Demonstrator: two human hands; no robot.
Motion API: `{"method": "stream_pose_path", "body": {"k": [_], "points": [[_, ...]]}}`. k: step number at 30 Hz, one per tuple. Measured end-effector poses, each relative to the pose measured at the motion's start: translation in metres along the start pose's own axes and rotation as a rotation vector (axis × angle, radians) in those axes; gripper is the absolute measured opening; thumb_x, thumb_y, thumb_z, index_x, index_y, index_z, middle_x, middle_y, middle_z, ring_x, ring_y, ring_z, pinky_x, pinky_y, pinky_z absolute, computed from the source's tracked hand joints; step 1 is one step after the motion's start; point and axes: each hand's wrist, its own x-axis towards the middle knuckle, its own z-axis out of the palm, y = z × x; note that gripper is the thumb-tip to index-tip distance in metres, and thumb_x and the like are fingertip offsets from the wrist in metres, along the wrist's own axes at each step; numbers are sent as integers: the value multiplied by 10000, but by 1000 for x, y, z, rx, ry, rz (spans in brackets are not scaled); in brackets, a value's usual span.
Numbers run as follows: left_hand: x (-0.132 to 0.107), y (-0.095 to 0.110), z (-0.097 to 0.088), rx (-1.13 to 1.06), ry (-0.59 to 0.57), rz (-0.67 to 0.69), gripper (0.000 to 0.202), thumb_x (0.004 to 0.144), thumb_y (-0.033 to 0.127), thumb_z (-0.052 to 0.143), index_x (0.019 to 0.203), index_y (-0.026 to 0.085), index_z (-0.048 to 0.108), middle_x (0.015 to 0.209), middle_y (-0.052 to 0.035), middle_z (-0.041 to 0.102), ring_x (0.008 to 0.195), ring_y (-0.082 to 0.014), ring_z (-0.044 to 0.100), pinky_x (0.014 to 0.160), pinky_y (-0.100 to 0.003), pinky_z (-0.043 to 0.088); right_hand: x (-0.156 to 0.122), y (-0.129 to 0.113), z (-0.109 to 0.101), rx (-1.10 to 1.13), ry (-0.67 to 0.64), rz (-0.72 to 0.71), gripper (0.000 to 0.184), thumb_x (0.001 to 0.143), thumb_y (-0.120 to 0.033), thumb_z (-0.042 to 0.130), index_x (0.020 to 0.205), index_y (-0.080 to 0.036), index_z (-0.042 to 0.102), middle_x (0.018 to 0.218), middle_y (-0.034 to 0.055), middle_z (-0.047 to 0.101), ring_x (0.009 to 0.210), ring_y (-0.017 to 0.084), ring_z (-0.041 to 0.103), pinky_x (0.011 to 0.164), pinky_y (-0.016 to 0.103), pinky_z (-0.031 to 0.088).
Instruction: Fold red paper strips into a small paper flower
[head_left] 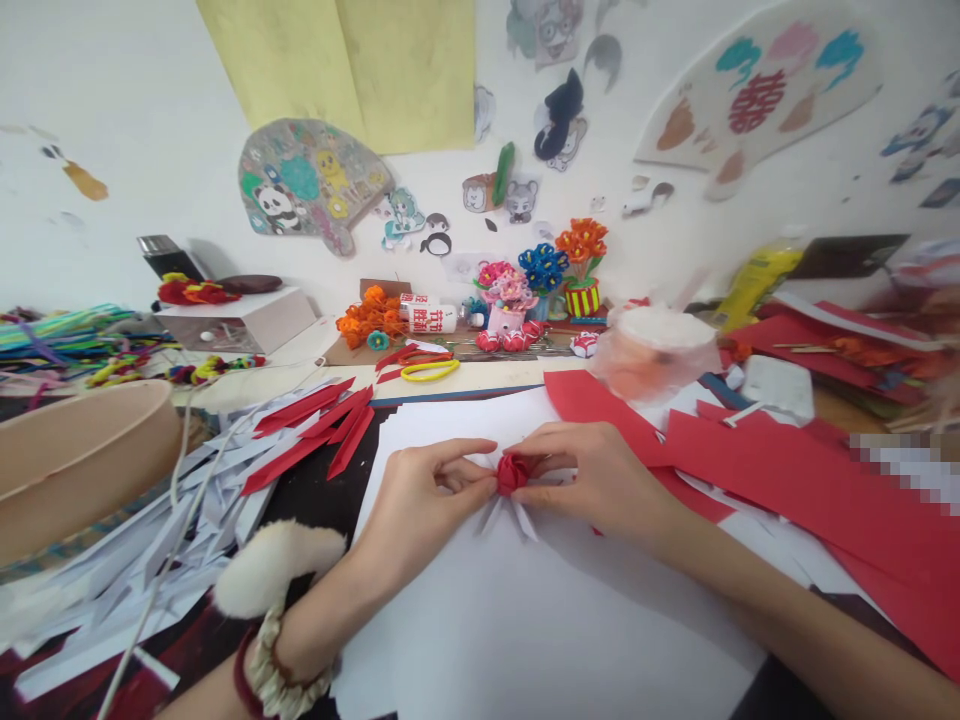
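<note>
A small red paper flower (513,474) with a tightly folded, rounded head is held over the white paper. White paper strips (519,522) spread out below and to the left of it like petals or leaves. My left hand (424,485) is closed, thumb and fingertips pinching at the flower's left side. From the other side my right hand (600,475) grips the red head between thumb and fingers. Under both hands lies a stack of large white sheets (540,620). The flower's underside and some fingertips are hidden.
Cut white strips (127,590) and red strips (322,430) pile up on the left beside a tan basin (82,460). Red sheets (817,520) cover the right side. Yellow-handled scissors (430,370) and craft flowers (544,268) stand along the back. A white cable (180,520) crosses the left.
</note>
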Motion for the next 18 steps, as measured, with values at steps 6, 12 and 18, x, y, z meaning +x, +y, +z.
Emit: {"method": "stream_pose_path", "body": {"k": [6, 12, 18], "points": [[1, 3, -8, 213, 28, 98, 272, 745, 211, 680, 1015, 217, 707, 826, 5, 755, 647, -134, 650, 664, -248, 516, 0, -3, -3, -120, 27, 18, 252, 689, -250, 769, 936, -216, 731, 863, 34, 709, 776, 184, 657, 695, 293, 523], [-1, 6, -16, 368, 71, 188, 207, 794, 264, 630, 978, 233, 720, 818, -2, 735, 654, -131, 604, 645, -248, 467, 0, -5, -4, -135, -21, 44, 339, 677, -254, 784, 1006, -218, 714, 909, 33, 707, 782, 181, 635, 691, 294, 492], [3, 5, -18, 433, -57, 237, 254, 717, 294, 731, 969, 261, 723, 860, -7, 726, 717, -152, 591, 624, -243, 435, 1, -2, -4, -155, -54, -14, 253, 779, -159, 671, 1017, -233, 715, 942, 43, 716, 826, 195, 647, 738, 317, 496]]}}
